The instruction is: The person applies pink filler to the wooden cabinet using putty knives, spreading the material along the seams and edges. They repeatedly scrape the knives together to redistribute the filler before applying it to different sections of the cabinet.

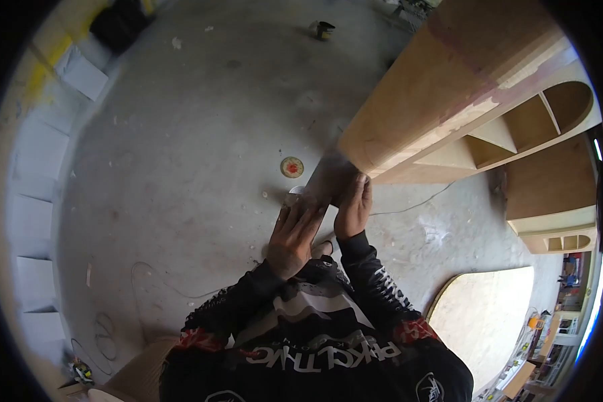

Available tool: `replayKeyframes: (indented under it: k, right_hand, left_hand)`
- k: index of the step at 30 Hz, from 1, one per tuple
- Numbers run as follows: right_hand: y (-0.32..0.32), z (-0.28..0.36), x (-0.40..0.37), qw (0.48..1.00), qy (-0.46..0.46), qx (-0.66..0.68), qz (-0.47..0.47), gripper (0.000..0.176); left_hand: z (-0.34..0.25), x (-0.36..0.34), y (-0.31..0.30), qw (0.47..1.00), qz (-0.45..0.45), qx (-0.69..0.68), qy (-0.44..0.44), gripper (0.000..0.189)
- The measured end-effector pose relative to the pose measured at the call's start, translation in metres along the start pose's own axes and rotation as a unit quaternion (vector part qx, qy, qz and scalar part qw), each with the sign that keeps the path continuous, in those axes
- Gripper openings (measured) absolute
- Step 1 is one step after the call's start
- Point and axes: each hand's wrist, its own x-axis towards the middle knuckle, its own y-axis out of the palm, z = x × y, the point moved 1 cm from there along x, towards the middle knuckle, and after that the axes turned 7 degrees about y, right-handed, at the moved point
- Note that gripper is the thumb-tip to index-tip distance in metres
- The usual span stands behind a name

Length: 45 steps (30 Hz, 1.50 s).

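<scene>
My left hand (293,236) lies flat with its fingers stretched over a dark, flat surface (329,175) that runs up to the plywood cabinet's near end. A small pale patch shows just past its fingertips. Close beside it, my right hand (355,209) is at the bottom corner of the plywood cabinet (435,87), its fingers drawn together and pointing up. I cannot tell what they pinch, as the inner side of that hand is hidden. The cabinet has filler-like pale and reddish streaks along its edge and open, curved compartments on its right side.
On the concrete floor (181,134) lie a round disc with a red centre (291,167) and a small dark tin (324,31). A large rounded wooden board (482,315) is at lower right. Thin cables trail across the floor. Pale panels (40,161) line the left wall.
</scene>
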Motion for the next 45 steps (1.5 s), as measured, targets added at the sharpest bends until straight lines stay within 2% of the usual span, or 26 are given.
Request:
replayKeyframes:
  k: [4,5,6,8,10,12,14,17,18,20,22,26,28,30,31,32,33,35,36,38,39,40,41,42,44,45]
  right_hand:
    - [-0.005,0.007,-0.013,0.964,-0.024,-0.251,0.081,0.033]
    - [0.004,0.006,-0.017,0.972,-0.048,-0.202,0.107,0.034]
    - [-0.007,0.000,-0.019,0.960,0.005,-0.225,0.169,0.031]
    - [-0.020,-0.010,-0.025,0.887,0.002,-0.378,0.264,0.029]
    - [-0.025,-0.027,-0.024,0.933,0.026,-0.305,0.188,0.034]
    - [-0.019,-0.021,-0.009,0.980,0.077,-0.165,0.080,0.038]
    - [-0.012,-0.007,0.007,0.993,0.007,-0.110,0.041,0.040]
    - [0.002,0.001,-0.011,0.968,-0.023,-0.227,0.104,0.038]
    - [0.000,0.004,-0.015,0.934,-0.077,-0.326,0.127,0.035]
    - [-0.023,-0.011,-0.014,0.906,-0.029,-0.369,0.203,0.032]
    - [-0.035,-0.021,-0.016,0.904,-0.049,-0.366,0.216,0.033]
    - [-0.024,0.002,0.020,0.968,-0.024,-0.248,0.002,0.032]
    - [-0.007,0.012,0.006,0.932,-0.187,-0.289,0.114,0.029]
    - [-0.015,0.013,0.009,0.878,-0.180,-0.377,0.232,0.028]
    - [-0.020,0.015,0.007,0.845,-0.132,-0.426,0.296,0.029]
    - [-0.024,0.007,0.008,0.843,-0.158,-0.429,0.284,0.027]
    - [-0.026,0.006,0.018,0.880,-0.124,-0.401,0.221,0.029]
    - [-0.018,0.026,0.038,0.944,-0.080,-0.313,0.070,0.032]
    - [-0.013,0.047,0.041,0.947,-0.096,-0.306,0.011,0.028]
    - [-0.002,0.031,0.027,0.899,-0.298,-0.283,0.150,0.025]
    - [-0.001,0.023,0.015,0.881,-0.251,-0.353,0.190,0.022]
    - [-0.011,0.014,0.009,0.871,-0.141,-0.393,0.259,0.025]
    - [-0.024,0.002,0.000,0.823,-0.148,-0.455,0.307,0.028]
    - [-0.035,-0.003,-0.011,0.861,-0.095,-0.387,0.316,0.037]
    - [-0.054,-0.026,-0.010,0.933,0.061,-0.329,0.133,0.043]
    - [-0.061,-0.027,0.002,0.959,0.229,-0.148,0.071,0.044]
  left_hand:
    - [0.007,0.003,0.007,0.999,-0.009,0.034,-0.011,0.059]
    - [0.013,0.007,0.005,0.999,-0.026,-0.001,-0.032,0.054]
    - [0.022,0.014,0.003,0.997,-0.043,-0.037,-0.054,0.051]
    - [0.043,0.022,0.000,0.987,-0.074,-0.082,-0.113,0.048]
    - [0.052,0.028,-0.006,0.983,-0.087,-0.063,-0.151,0.047]
    - [0.044,0.029,-0.009,0.992,-0.087,-0.043,-0.083,0.050]
    - [0.024,0.023,-0.009,0.998,-0.045,-0.034,-0.011,0.053]
    - [0.013,0.010,0.006,0.996,-0.072,-0.038,-0.036,0.056]
    - [0.013,0.008,0.013,0.995,-0.080,-0.041,-0.041,0.057]
    - [0.031,0.004,0.019,0.990,-0.072,-0.079,-0.091,0.053]
    - [0.047,0.005,0.018,0.975,-0.089,-0.136,-0.152,0.049]
    - [0.017,0.015,0.012,0.994,-0.043,-0.077,-0.071,0.051]
    - [0.011,0.020,0.020,0.989,-0.049,-0.127,-0.059,0.052]
    - [0.032,0.028,0.020,0.971,-0.101,-0.142,-0.163,0.048]
    - [0.046,0.038,0.010,0.963,-0.093,-0.166,-0.193,0.047]
    - [0.054,0.048,0.001,0.952,-0.086,-0.189,-0.226,0.045]
    - [0.053,0.052,-0.002,0.971,-0.102,-0.149,-0.158,0.043]
    - [0.039,0.048,0.004,0.981,-0.085,-0.133,-0.114,0.043]
    - [0.029,0.044,0.009,0.985,-0.075,-0.123,-0.091,0.043]
    - [0.012,0.045,0.020,0.983,-0.074,-0.149,-0.078,0.045]
    - [0.017,0.042,0.024,0.968,-0.090,-0.174,-0.153,0.046]
    - [0.025,0.040,0.026,0.948,-0.104,-0.199,-0.226,0.046]
    - [0.030,0.049,0.015,0.942,-0.124,-0.174,-0.260,0.045]
    - [0.057,0.042,0.023,0.918,-0.223,-0.257,-0.203,0.043]
    - [0.058,0.044,0.008,0.914,-0.251,-0.264,-0.181,0.042]
    - [0.051,0.044,0.002,0.931,-0.237,-0.226,-0.164,0.042]
